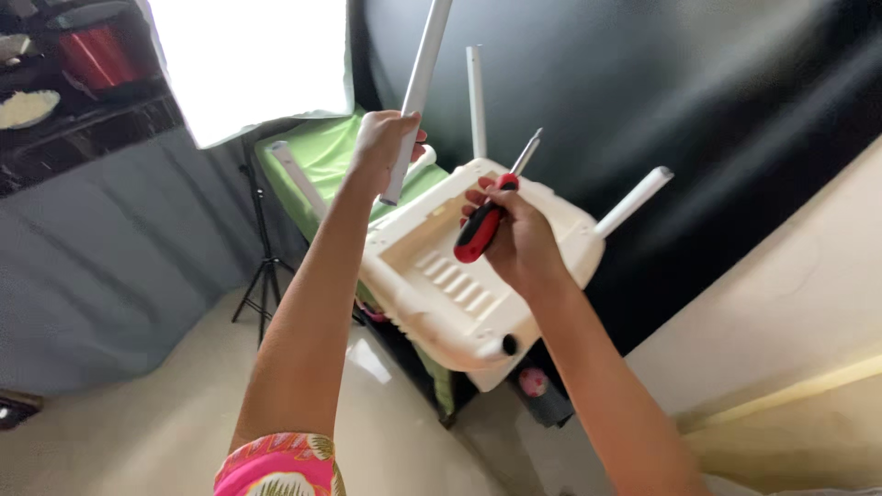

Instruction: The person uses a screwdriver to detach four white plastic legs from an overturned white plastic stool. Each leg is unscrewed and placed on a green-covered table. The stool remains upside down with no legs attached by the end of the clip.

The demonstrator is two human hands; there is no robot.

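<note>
Against a black backdrop, an upturned cream plastic stool lay on a green-covered counter while the left hand gripped a loose white tubular leg and the right hand clasped a red-and-black-handled screwdriver, seemingly mid leg-fitting.

White tube in left hand: top end cut off by upper frame edge, gripped section hidden by fingers. Right hand covers mid-handle of red-black screwdriver; tip small, type unreadable. Upturned white stool hides most of green table under it. Red pot, upper left: blurred, partly cropped. Pink round item under stool: too blurred to identify.
</note>
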